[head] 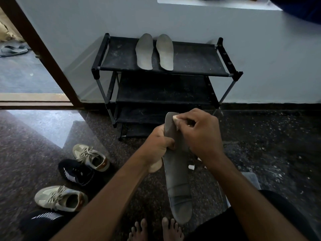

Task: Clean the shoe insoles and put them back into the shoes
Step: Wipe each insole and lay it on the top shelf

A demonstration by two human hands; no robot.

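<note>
Grey insole (pixel 177 180) held tilted above the floor (pixel 269 136), left hand (pixel 159 143) gripping its middle while the right hand (pixel 199 134) pinches a white wipe (pixel 175 119) against its upper end; two more insoles (pixel 144 51) lie side by side atop the black rack (pixel 191 58)

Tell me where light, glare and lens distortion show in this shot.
Head view: dim overall, daylight coming from the doorway at left; a bright glare patch on the polished floor; wide-angle skew tilts the door frame and splays the shoe rack; the insole in the left hand is sharp.
</note>
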